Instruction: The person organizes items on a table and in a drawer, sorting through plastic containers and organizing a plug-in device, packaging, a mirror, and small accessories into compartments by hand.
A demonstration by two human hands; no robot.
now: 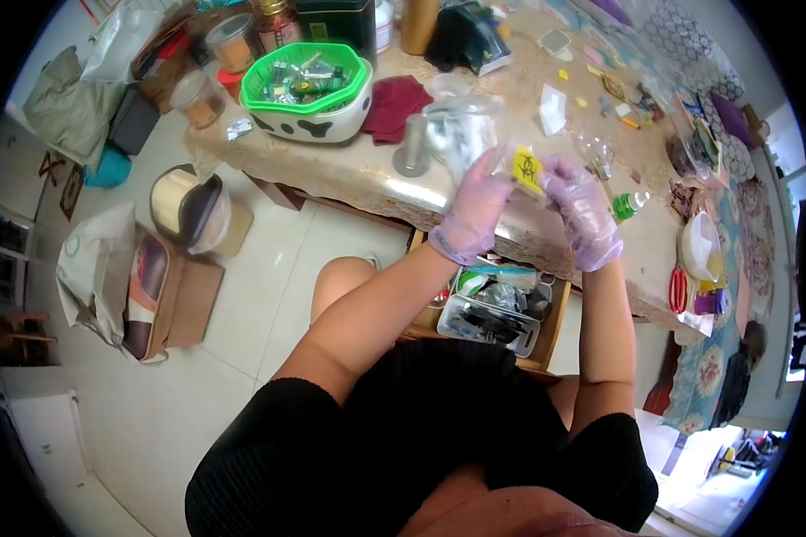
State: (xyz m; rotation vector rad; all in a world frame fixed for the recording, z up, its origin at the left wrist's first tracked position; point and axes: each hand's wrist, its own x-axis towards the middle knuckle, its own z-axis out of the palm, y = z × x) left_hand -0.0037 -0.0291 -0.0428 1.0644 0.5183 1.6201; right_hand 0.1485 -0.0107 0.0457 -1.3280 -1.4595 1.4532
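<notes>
A yellow label with a black biohazard symbol (527, 170) is between my hands, over the table's front edge. My left hand (473, 213), in a thin pinkish-purple glove, has its fingers by the label's left side. My right hand (585, 215), gloved alike, pinches at the label's right edge with curled fingers. Beyond my left hand is blurred clear plastic (461, 134); whether my hand touches it is unclear. A small bottle with green contents (630, 206) lies just right of my right hand, and a clear light bulb (604, 166) lies behind it.
An open drawer (557, 327) full of small items is below my hands. On the table are a green basket (264, 63) in a cow-spotted bowl (331, 127), a maroon cloth (394, 107), red-handled scissors (678, 291) and a white bowl (697, 246). A bin (228, 224) stands on the floor.
</notes>
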